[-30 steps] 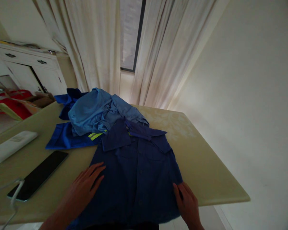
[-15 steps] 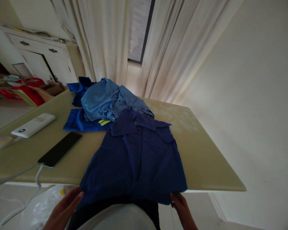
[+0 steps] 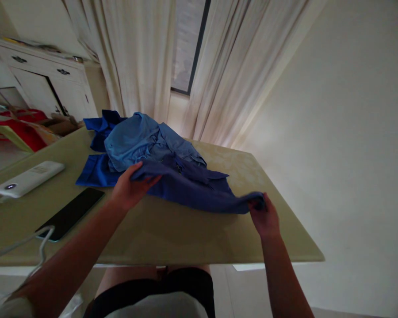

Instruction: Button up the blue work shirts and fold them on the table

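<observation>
A dark blue button-up shirt lies partly on the table, its lower part folded up toward the collar. My left hand grips the fold's left corner between thumb and fingers. At the right corner, my right hand is closed on the hem, which is slightly raised. Behind the shirt's collar sits a crumpled light blue garment. Bright blue cloth shows beneath and beside that garment, left of the dark shirt.
On the left of the table lie a black phone with a white cable and a white power bank. Beyond stand a white cabinet and red bags. Curtains hang behind; a wall rises at right.
Both hands have moved forward from the table's front edge, carrying the shirt's hem up and over toward the collar. The table in front of the shirt is now uncovered.
</observation>
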The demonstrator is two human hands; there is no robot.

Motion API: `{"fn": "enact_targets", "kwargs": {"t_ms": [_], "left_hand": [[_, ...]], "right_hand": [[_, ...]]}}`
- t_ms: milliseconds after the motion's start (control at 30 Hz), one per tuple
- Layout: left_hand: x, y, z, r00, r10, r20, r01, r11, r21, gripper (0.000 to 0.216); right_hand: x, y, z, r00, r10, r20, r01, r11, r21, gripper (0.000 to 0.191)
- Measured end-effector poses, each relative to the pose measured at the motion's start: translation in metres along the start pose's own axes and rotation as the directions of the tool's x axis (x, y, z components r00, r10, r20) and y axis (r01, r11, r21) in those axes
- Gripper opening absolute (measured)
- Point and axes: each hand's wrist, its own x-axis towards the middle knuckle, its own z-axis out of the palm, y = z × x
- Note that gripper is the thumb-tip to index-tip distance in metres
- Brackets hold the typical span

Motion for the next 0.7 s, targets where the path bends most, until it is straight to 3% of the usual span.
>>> {"fn": "enact_targets", "kwargs": {"t_ms": [67, 100, 167, 233, 300, 333, 400, 567, 633, 700], "left_hand": [[0.050, 0.004, 0.027, 0.998, 0.019, 0.062, -0.017, 0.999, -0.038, 0.049], [0.066, 0.000, 0.031, 0.997, 0.045, 0.061, -0.045, 0.999, -0.001, 0.047], [0.082, -0.023, 0.020, 0.988, 0.151, 0.039, -0.156, 0.968, 0.199, 0.052], [0.078, -0.055, -0.009, 0.967, 0.252, 0.043, -0.235, 0.812, 0.534, 0.060], [0.062, -0.086, -0.041, 0.945, 0.318, 0.075, -0.247, 0.547, 0.800, 0.055], [0.054, -0.098, -0.052, 0.940, 0.331, 0.082, -0.231, 0.439, 0.868, 0.053], [0.040, -0.110, -0.064, 0.943, 0.320, 0.092, -0.202, 0.331, 0.922, 0.049], [0.030, -0.097, -0.059, 0.979, 0.162, 0.128, -0.181, 0.374, 0.910, 0.039], [0.018, -0.091, -0.073, 0.984, 0.067, 0.165, -0.178, 0.412, 0.894, 0.042], [-0.003, -0.091, -0.103, 0.973, -0.046, 0.227, -0.180, 0.468, 0.865, 0.049]], "right_hand": [[0.049, -0.012, 0.033, 0.999, 0.011, 0.032, -0.014, 0.996, 0.093, 0.070], [0.065, -0.012, 0.045, 0.999, 0.016, 0.029, -0.019, 0.996, 0.090, 0.077], [0.075, -0.001, 0.056, 1.000, -0.012, -0.029, 0.009, 0.996, -0.087, 0.083], [0.065, 0.025, 0.053, 0.994, -0.089, -0.066, 0.057, 0.922, -0.383, 0.086], [0.045, 0.057, 0.043, 0.990, -0.133, -0.043, 0.083, 0.807, -0.584, 0.087], [0.036, 0.072, 0.039, 0.991, -0.130, -0.031, 0.081, 0.768, -0.635, 0.086], [0.024, 0.093, 0.035, 0.991, -0.136, -0.015, 0.090, 0.726, -0.681, 0.082], [0.026, 0.097, 0.032, 0.997, -0.073, 0.033, 0.078, 0.802, -0.592, 0.069], [0.023, 0.091, 0.012, 0.988, 0.013, 0.157, 0.077, 0.828, -0.555, 0.063], [0.011, 0.087, -0.021, 0.930, 0.156, 0.332, 0.046, 0.849, -0.527, 0.057]]}}
